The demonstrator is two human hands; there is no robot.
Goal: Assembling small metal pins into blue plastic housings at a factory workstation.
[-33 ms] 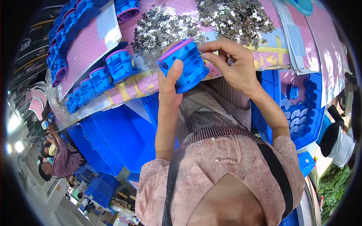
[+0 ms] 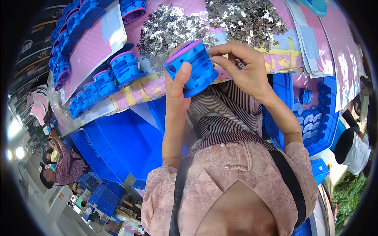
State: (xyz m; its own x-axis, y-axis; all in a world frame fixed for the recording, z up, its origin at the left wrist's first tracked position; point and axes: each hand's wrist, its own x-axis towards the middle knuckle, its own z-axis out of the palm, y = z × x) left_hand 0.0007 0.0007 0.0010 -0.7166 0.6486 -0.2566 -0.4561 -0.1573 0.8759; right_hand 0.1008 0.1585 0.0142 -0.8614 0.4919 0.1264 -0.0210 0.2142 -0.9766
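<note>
My left hand (image 2: 178, 84) is closed round a blue round plastic housing (image 2: 195, 70) with a pink-purple rim and holes in its side, its thumb along the near side. The housing is tilted, rim up and to the left. At its right side my right hand (image 2: 246, 69) pinches thumb and forefinger together, fingertips at the wall; what the tips hold is too small to make out. Within its curled fingers a small shiny metal piece (image 2: 239, 63) shows. Just beyond the hands lie two piles of small metal clips, a left one (image 2: 173, 31) and a right one (image 2: 248, 21).
Similar blue housings (image 2: 125, 69) line the table's left edge, with more stacked at the far left. The pink table edge (image 2: 138, 93) bears yellow tape. Blue bins stand below left (image 2: 126, 137) and right (image 2: 281, 114), the right one near blue parts. Another person (image 2: 67, 165) sits at far left.
</note>
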